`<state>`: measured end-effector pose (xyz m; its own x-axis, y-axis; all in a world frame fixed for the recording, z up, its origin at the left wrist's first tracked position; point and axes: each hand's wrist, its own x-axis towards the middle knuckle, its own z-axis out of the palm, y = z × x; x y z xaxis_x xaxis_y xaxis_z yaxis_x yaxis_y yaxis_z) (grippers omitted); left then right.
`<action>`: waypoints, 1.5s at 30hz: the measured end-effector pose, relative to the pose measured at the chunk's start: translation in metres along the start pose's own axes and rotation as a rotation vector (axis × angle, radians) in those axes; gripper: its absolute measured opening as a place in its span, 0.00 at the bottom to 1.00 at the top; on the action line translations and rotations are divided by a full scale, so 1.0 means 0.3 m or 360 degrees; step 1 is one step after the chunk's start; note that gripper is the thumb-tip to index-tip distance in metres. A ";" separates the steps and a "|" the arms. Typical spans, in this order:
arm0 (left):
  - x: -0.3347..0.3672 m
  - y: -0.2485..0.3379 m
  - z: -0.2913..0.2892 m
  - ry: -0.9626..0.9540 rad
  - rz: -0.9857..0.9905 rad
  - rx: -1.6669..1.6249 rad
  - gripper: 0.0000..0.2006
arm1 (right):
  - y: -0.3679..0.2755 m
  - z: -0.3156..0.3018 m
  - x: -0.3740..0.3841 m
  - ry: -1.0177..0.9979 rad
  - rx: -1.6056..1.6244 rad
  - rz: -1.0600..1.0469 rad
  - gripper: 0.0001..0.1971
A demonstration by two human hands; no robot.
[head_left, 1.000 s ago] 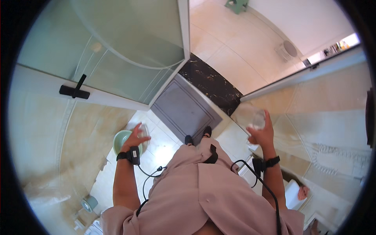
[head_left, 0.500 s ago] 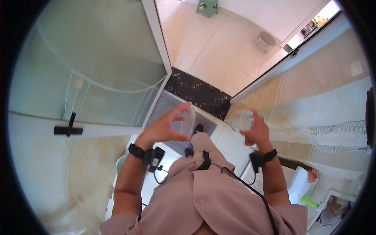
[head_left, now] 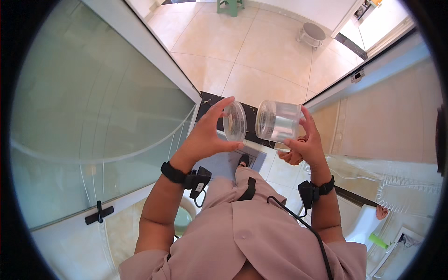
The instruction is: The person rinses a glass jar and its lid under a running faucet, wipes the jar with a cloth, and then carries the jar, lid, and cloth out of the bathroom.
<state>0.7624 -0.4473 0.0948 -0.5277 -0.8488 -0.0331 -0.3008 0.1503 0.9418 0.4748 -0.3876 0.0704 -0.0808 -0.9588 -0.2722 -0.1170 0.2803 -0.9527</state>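
A round, clear plastic lid [head_left: 235, 122] stands on edge, gripped by its rim between the thumb and fingers of my left hand [head_left: 201, 137]. My right hand [head_left: 311, 145] is closed on a clear round plastic container [head_left: 280, 122], tipped on its side. One end of the container faces the lid, with a small gap between the two. A crumpled brown cloth [head_left: 292, 157] shows under the container, against my right hand; whether the fingers pinch it I cannot tell. Both hands are out in front of me, over the dark doorway sill [head_left: 208, 100].
On my left is a frosted glass door [head_left: 107, 102] with a black handle [head_left: 99, 213]. A green basin [head_left: 183, 219] sits below my left arm. Beyond the doorway stand a green stool [head_left: 227, 6] and a round grey stool [head_left: 312, 34]. A coiled cord [head_left: 406, 183] hangs at the right.
The doorway is now closer and the glass door fills more of the left. Both hands have moved farther forward, and the container has come nearer the lid. The brown cloth has come into sight.
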 end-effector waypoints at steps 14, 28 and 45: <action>0.540 -0.027 -0.086 -0.0382 -0.0026 -0.0304 0.52 | -0.077 -0.046 0.307 0.0176 0.0284 0.0060 0.51; 1.304 -0.201 -0.284 -0.1148 -0.0263 -0.0884 0.52 | -0.211 -0.056 0.847 0.0234 0.0593 0.0059 0.49; 1.526 0.090 -0.189 -0.1342 0.0760 -0.0015 0.54 | -0.300 -0.200 0.815 0.0333 0.1431 0.0074 0.42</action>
<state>0.5577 -0.8606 0.1241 -0.9902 -0.0561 0.1281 0.0977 0.3778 0.9207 0.4062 -0.6446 0.0977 -0.2538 -0.8952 -0.3663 0.6963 0.0937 -0.7116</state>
